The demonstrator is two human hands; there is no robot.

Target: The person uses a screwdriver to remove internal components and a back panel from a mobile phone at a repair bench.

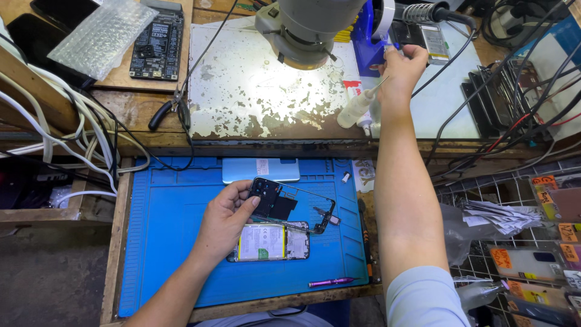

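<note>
Blue mat (181, 242): left hand (227, 221) grips phone frame (290, 206); right hand (400, 72) pinches bottle (354, 109).

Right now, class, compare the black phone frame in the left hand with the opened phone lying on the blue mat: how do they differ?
The black phone frame is lifted and tilted in the left hand; the opened phone lies flat on the blue mat. The frame is a hollow outline; the phone shows a pale battery. Both are roughly phone-sized rectangles.
</note>
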